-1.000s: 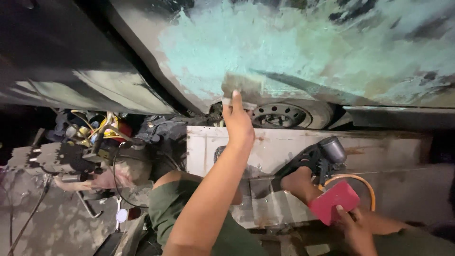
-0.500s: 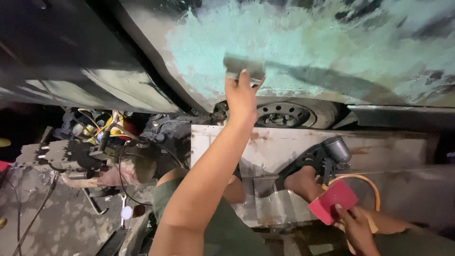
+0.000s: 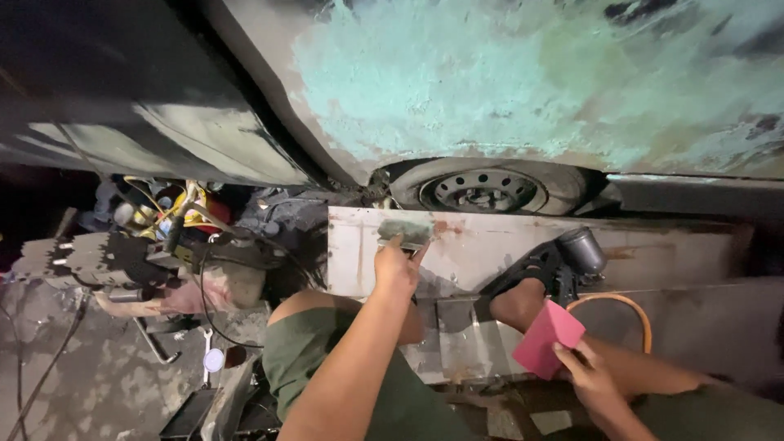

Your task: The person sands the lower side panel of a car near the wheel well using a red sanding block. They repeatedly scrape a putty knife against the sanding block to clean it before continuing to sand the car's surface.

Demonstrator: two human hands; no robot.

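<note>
Putty spreader, smeared grey-green along its blade, sits pinched in our left hand, fingers closed round its lower edge, held low in front of the pale metal sheet that leans below the car's wheel. Our right hand is closed on a pink card, gripped by one corner beside our knee. Above us, the car body panel carries a broad patch of turquoise filler.

We judge a few risks from here. The spreader is held by fingertips only, so a slack grip could drop it onto the dirty floor and pick up grit that would score the filler. Whatever putty is on the blade may skin over if it waits. Cables and tools lie crowded at our left, near enough to snag a leg.
</note>
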